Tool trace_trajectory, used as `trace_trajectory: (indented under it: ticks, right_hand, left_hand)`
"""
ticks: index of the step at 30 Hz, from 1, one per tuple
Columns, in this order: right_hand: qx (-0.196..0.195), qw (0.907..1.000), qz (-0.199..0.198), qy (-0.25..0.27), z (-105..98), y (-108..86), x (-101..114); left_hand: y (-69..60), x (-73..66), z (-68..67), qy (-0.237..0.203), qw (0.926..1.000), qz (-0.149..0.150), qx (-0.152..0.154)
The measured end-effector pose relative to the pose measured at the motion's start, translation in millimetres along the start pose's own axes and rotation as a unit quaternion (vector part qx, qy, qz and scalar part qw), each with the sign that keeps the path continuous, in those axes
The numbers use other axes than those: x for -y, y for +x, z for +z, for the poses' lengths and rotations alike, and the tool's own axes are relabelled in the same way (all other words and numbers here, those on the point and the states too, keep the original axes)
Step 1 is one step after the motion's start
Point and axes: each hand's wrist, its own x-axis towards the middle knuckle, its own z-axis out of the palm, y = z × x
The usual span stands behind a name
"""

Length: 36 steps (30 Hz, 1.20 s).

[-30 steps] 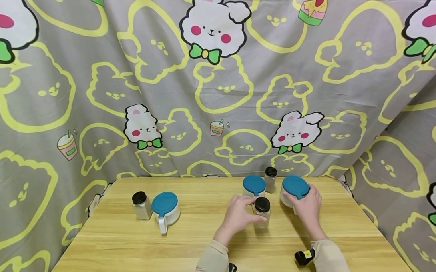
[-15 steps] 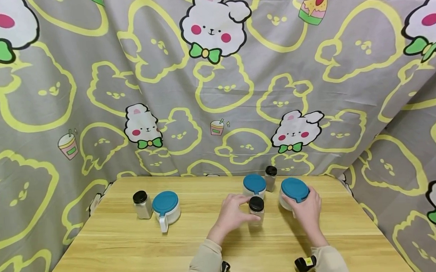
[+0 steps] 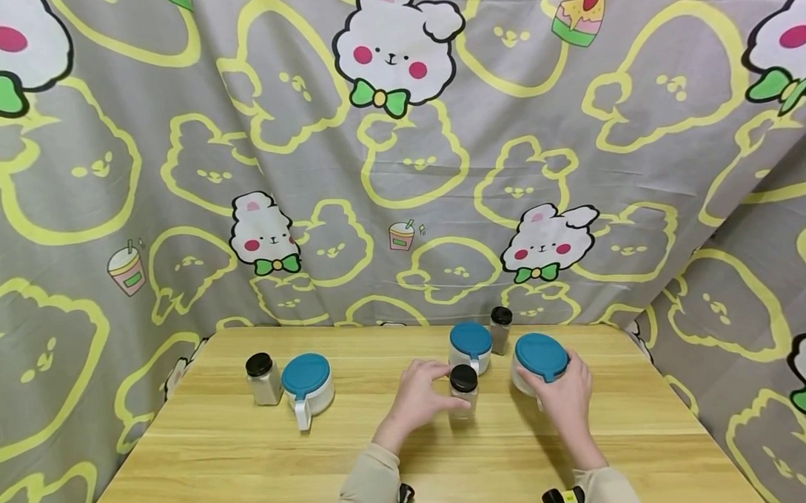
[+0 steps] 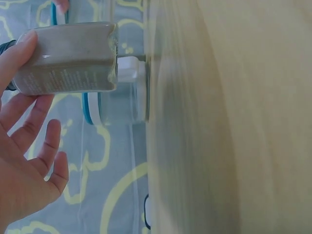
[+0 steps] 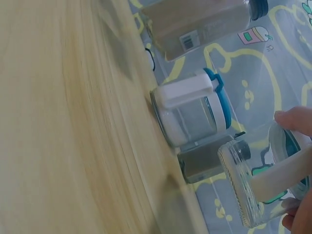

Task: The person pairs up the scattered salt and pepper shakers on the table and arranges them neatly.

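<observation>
My left hand [image 3: 417, 400] pinches a spice jar [image 4: 68, 58] with a black screw lid between thumb and fingertips. Its base is off the table, as the left wrist view shows; the pale grey-brown content fills most of it. In my right hand [image 3: 568, 397] is a clear seasoning jar [image 5: 243, 187] with a blue lid [image 3: 541, 355] and white handle, gripped around its upper side and raised above the table. Between the hands, farther back, stands another blue-lidded seasoning jar [image 3: 471, 345], and just behind it a second black-lidded spice jar [image 3: 501, 331].
On the left of the wooden table [image 3: 251, 471] stand a black-lidded spice jar [image 3: 264, 380] and a blue-lidded seasoning jar [image 3: 308, 384] side by side. A patterned curtain [image 3: 347, 172] hangs along the table's back and sides. Both wrists carry small black cameras.
My left hand has moved the spice jar leftward. My right hand has brought the blue-lidded seasoning jar slightly left and nearer. The standing jars stay in place.
</observation>
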Motion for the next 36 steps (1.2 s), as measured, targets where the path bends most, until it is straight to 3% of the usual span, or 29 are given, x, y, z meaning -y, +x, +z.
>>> trace_trajectory:
  ticks: [16, 36]
  right_hand:
    - [-0.007, 0.9996, -0.011, 0.026, 0.1, -17.7, 15.7]
    - [0.004, 0.9990, -0.006, 0.044, 9.7, -41.0, 35.9]
  left_hand:
    - [-1.6, 14.1, -15.3, -0.026, 0.9996, 0.005, -0.010]
    - [-3.8, 30.3, -34.8, -0.053, 0.9986, -0.007, 0.002]
